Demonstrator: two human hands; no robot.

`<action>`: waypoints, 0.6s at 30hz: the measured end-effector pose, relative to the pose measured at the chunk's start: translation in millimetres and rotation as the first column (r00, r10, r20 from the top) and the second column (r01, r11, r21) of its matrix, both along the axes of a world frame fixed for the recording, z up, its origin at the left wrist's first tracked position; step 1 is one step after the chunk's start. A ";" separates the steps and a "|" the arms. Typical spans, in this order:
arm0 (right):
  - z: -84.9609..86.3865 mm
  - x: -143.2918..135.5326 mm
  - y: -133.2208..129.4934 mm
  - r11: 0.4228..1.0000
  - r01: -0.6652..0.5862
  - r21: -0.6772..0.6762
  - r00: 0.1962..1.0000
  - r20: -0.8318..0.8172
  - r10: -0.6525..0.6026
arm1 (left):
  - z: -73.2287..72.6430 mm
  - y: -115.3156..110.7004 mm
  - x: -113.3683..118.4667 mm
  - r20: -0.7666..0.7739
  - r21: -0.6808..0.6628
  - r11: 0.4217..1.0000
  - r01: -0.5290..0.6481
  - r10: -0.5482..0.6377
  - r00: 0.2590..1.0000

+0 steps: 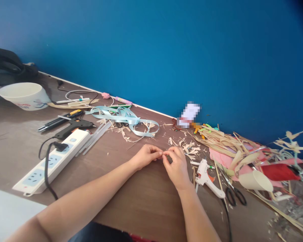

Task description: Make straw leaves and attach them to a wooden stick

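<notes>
My left hand (149, 156) and my right hand (175, 164) meet fingertip to fingertip above the middle of the brown table (131, 201). Both are closed in a pinch, thumb against forefinger. Whatever lies between the fingertips is too small to make out. Just beyond my right hand are pale husk scraps (190, 148), cut into thin pieces. A white glue gun (204, 178) lies to the right of that hand, with black-handled scissors (234, 195) beside it. Light blue ribbon (126, 116) is loosely heaped beyond my left hand.
At left lie a white power strip (53, 161) with a plugged cord, a black glue gun (72, 127), clear glue sticks (97, 137) and a white tub (22, 97). Dried husk strips (217, 139), a paper cup (256, 180) and a red item (279, 171) clutter the right. A blue wall (166, 60) stands behind.
</notes>
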State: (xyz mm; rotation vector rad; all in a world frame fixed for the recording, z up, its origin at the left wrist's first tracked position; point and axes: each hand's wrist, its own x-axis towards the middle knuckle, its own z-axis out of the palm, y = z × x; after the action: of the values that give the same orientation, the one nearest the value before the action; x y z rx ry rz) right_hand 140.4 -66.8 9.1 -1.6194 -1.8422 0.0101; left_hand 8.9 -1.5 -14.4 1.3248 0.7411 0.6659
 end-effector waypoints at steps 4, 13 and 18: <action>-1.1 1.2 1.0 1.000 0.005 0.002 0.999 -0.032 -0.005 | 1.8 0.7 0.3 -0.006 -0.024 1.000 -0.013 0.013 1.000; -7.2 4.9 2.3 0.998 0.038 -0.048 0.998 -0.042 -0.040 | -1.7 2.6 -0.1 -0.045 0.067 0.998 -0.010 0.013 0.999; -7.6 4.5 2.9 0.998 0.042 -0.043 0.999 -0.033 -0.044 | -0.5 1.9 0.7 -0.095 0.099 0.995 0.010 0.000 0.995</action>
State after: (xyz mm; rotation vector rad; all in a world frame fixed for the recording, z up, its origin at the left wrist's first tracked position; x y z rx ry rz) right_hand 144.9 -63.9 1.5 -1.6776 -1.7926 0.0572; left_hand 9.6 0.5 -14.8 1.4574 0.7891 0.6461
